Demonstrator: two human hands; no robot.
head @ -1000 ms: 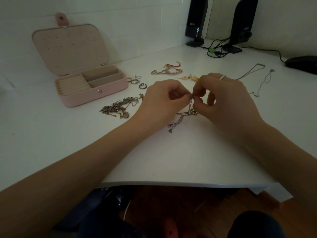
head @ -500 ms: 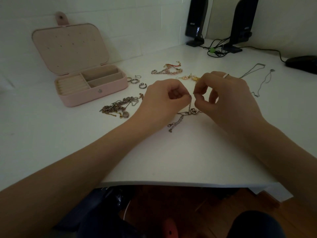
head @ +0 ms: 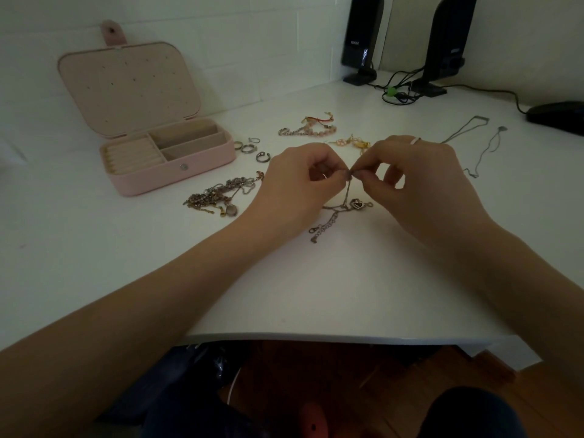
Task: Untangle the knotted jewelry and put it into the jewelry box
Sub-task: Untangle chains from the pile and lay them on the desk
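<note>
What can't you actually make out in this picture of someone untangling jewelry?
All in the head view:
- The knot in the chain: hidden at the pinch between the left hand and right hand, and too fine to see.
- The tangled pile: dim and too small to count its pieces.
- The black object: cut off by the right edge.
- The speakers: tops cut off by the upper edge.

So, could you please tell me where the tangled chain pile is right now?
In the head view, the chain pile lies left of centre on the table, just in front of the pink box and beside the left hand.
</note>
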